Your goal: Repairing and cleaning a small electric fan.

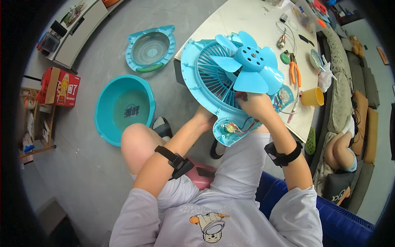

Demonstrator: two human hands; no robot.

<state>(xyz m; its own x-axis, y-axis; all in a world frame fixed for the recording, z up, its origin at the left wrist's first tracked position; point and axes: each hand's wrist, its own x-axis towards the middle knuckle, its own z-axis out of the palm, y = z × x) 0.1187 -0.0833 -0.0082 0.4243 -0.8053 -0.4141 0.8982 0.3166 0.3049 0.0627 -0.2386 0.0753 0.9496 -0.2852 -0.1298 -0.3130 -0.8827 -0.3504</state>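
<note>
A light-blue fan housing [191,88] leans at the table's near-left edge, its ribbed grille facing up. Over the grille stands a blue fan blade [252,59] on the motor hub. My left hand [203,118] holds the housing's lower rim from beneath, with its fingers hidden. The fingers of my right hand [257,106] are curled in under the blade beside the grille; what they pinch, if anything, cannot be made out. Just below that hand, the housing's lower lobe carries a small circuit board [230,127] with red and dark wires.
On the white table [230,18] lie orange-handled pliers [294,72], a screwdriver [282,40], a knife [306,40] and a yellow cup [312,97]. A teal basin [123,111] of water and a blue fan cover [151,47] are on the floor. Another person [339,150] lies on the sofa.
</note>
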